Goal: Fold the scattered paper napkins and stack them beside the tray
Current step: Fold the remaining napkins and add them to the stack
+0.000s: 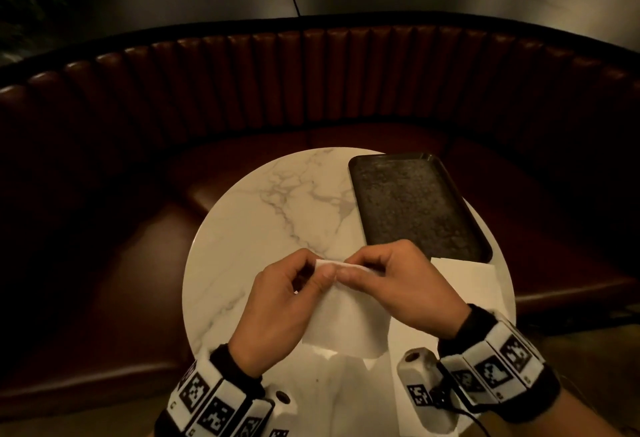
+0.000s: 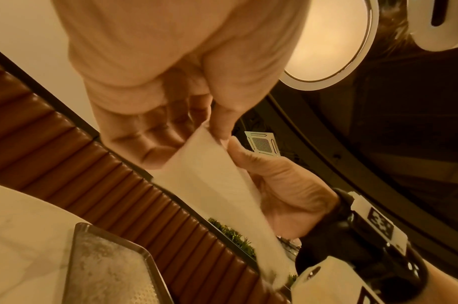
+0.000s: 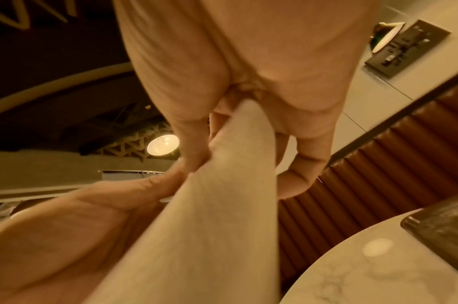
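A white paper napkin [image 1: 343,319] hangs above the round marble table [image 1: 263,215], held up by its top edge. My left hand [image 1: 294,291] pinches that edge on the left and my right hand [image 1: 391,281] pinches it on the right, thumbs almost touching. The left wrist view shows the napkin [image 2: 210,181] between thumb and fingers of my left hand [image 2: 212,127], with my right hand [image 2: 282,185] just behind it. The napkin [image 3: 196,216] also runs up into my right hand [image 3: 222,127], next to my left hand [image 3: 80,216]. A dark rectangular tray [image 1: 415,204] lies on the table's right side. Another white napkin [image 1: 467,284] lies flat just in front of the tray.
More white napkins [image 1: 332,391] lie on the near part of the table under my wrists. A curved brown leather booth seat [image 1: 311,90] wraps round the table's far side. The marble to the left of the tray is bare.
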{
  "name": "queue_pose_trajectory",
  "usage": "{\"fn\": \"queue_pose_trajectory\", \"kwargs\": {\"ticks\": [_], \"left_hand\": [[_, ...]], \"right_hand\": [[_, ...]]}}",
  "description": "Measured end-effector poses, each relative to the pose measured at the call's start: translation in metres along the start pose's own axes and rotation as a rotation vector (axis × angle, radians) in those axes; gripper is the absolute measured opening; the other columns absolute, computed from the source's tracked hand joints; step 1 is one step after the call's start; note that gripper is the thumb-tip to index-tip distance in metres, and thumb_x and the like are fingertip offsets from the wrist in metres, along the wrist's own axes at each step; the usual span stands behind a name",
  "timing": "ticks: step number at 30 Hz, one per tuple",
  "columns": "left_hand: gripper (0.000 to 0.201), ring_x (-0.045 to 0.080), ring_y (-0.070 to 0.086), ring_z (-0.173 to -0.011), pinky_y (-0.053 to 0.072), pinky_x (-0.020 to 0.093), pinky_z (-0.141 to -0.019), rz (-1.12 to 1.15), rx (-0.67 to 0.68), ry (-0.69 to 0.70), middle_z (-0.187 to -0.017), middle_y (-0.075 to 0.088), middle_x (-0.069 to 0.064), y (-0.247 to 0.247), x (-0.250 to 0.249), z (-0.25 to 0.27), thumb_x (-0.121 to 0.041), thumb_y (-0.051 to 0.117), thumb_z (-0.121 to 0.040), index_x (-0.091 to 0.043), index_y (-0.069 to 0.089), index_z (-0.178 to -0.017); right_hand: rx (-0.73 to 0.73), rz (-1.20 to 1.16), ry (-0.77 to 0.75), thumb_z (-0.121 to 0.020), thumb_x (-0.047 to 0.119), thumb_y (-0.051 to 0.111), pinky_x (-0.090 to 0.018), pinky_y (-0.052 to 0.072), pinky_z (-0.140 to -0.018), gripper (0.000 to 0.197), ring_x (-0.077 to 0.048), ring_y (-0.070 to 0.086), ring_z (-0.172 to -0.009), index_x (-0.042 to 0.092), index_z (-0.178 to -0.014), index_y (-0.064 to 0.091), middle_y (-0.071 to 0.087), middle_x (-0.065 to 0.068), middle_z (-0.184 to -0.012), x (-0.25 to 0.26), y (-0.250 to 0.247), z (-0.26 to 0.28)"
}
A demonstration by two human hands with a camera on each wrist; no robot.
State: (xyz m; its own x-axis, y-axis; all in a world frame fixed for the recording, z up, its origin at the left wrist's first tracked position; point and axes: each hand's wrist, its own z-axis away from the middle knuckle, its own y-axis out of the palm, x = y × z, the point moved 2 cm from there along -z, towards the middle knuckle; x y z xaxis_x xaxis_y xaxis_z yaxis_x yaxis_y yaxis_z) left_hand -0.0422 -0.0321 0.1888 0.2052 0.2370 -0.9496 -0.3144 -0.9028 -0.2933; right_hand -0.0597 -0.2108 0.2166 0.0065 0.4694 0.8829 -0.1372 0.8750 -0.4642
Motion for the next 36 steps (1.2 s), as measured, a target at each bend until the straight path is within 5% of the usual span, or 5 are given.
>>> {"fn": "queue_pose_trajectory", "kwargs": {"ticks": [8, 18, 24, 28, 36], "left_hand": [[0.025, 0.035, 0.059, -0.073, 0.050, 0.051, -0.067, 0.105, -0.104, -0.006, -0.074, 0.065, 0.012, 0.001, 0.002, 0.001, -0.035, 0.064, -0.092, -0.014, 0.069, -0.080], [0.024, 0.018, 0.052, -0.064, 0.045, 0.037, -0.057, 0.205, 0.071, -0.296, -0.068, 0.058, 0.005, 0.077, 0.052, -0.040, -0.021, 0.059, -0.096, -0.010, 0.062, -0.075], [0.025, 0.013, 0.062, -0.090, 0.049, 0.018, -0.077, -0.209, 0.260, -0.174, -0.104, 0.060, -0.002, 0.178, 0.091, -0.084, -0.026, 0.066, -0.090, -0.027, 0.057, -0.114], [0.045, 0.020, 0.042, -0.120, 0.039, 0.033, -0.104, -0.523, 0.498, 0.052, -0.133, 0.041, -0.001, 0.227, 0.101, -0.088, -0.033, 0.055, -0.094, -0.029, 0.045, -0.138], [0.047, 0.029, 0.028, -0.133, 0.032, 0.044, -0.103, -0.853, 0.739, 0.118, -0.158, 0.018, -0.012, 0.264, 0.111, -0.091, -0.043, 0.034, -0.100, -0.041, 0.027, -0.146]], "right_hand": [[-0.092, -0.153, 0.060, -0.087, 0.023, 0.067, -0.016, 0.053, -0.076, 0.011, -0.001, 0.068, -0.082, 0.022, -0.087, 0.078, 0.075, 0.012, -0.084, -0.021, -0.002, 0.012], [-0.296, -0.148, 0.300, -0.088, 0.018, 0.066, -0.023, 0.053, -0.058, 0.013, -0.008, 0.059, -0.058, 0.018, -0.078, 0.075, 0.070, 0.001, -0.067, -0.104, -0.040, 0.031], [-0.369, 0.190, 0.444, -0.089, 0.024, 0.065, -0.024, 0.048, -0.065, 0.009, -0.005, 0.059, -0.061, 0.024, -0.083, 0.071, 0.063, 0.013, -0.064, -0.191, -0.116, 0.018], [-0.389, 0.321, 0.558, -0.091, 0.025, 0.060, -0.025, 0.039, -0.067, 0.009, -0.015, 0.057, -0.074, 0.028, -0.082, 0.060, 0.060, 0.005, -0.069, -0.239, -0.141, 0.002], [-0.530, 0.492, 0.466, -0.094, 0.028, 0.055, -0.029, 0.047, -0.081, 0.012, -0.014, 0.050, -0.093, 0.020, -0.103, 0.056, 0.051, 0.005, -0.096, -0.243, -0.128, 0.017]]}}
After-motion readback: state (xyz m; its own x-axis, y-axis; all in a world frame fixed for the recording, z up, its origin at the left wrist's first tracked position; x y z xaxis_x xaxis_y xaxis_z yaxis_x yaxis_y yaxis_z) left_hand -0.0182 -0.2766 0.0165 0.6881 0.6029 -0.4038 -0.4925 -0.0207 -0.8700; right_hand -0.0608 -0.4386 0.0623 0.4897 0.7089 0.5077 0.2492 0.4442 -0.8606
